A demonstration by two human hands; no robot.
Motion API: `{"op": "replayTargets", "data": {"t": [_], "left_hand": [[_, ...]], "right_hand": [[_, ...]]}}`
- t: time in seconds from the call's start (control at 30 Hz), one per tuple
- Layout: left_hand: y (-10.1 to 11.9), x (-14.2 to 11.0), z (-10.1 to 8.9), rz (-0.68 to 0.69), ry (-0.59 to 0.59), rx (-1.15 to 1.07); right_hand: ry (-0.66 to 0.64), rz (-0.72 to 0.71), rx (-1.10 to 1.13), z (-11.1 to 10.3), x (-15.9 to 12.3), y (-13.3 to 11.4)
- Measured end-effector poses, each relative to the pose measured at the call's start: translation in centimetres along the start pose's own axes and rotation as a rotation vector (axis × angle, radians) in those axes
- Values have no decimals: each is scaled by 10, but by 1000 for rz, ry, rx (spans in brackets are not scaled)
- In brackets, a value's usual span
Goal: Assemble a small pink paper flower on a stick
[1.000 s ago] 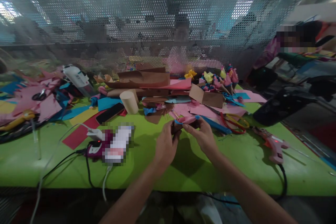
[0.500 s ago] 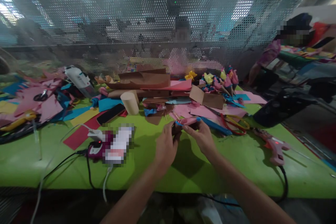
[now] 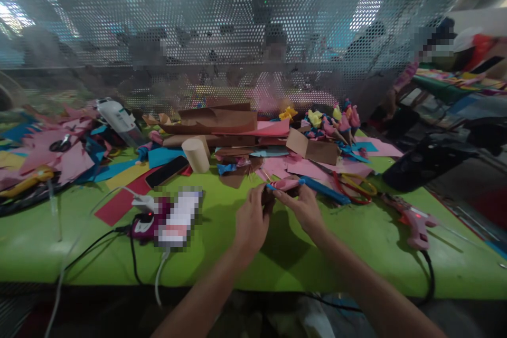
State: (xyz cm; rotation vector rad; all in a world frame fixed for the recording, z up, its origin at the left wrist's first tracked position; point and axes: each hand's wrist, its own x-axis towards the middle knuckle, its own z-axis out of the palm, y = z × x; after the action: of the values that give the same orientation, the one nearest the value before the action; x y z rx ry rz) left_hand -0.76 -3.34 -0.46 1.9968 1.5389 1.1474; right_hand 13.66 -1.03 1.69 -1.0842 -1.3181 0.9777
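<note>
Green felt covers the worktable (image 3: 99,253), strewn at the back with brown card (image 3: 216,119) and pink paper scraps (image 3: 304,168); a glue gun (image 3: 414,220) lies at right. Above the table's middle, left hand (image 3: 250,219) and right hand (image 3: 306,207) pinch together on a small pink-and-blue paper piece (image 3: 284,185), fingers closed on it

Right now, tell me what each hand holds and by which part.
Both hands pinch one small pink paper piece with blue edging: left hand at its left end, right hand under its right half.
</note>
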Motion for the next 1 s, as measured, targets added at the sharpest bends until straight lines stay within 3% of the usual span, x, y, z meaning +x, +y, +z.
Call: {"op": "replayTargets", "data": {"t": [0.37,0.67,1.0], "left_hand": [[-3,0,0,16,17,-16],[-2,2,-1,-42,18,-219],[-2,5,0,-98,-6,-401]], "right_hand": [[-8,17,18,2,1,0],[-6,-38,-69,-3,1,3],[10,-7,-16,-2,0,3]]}}
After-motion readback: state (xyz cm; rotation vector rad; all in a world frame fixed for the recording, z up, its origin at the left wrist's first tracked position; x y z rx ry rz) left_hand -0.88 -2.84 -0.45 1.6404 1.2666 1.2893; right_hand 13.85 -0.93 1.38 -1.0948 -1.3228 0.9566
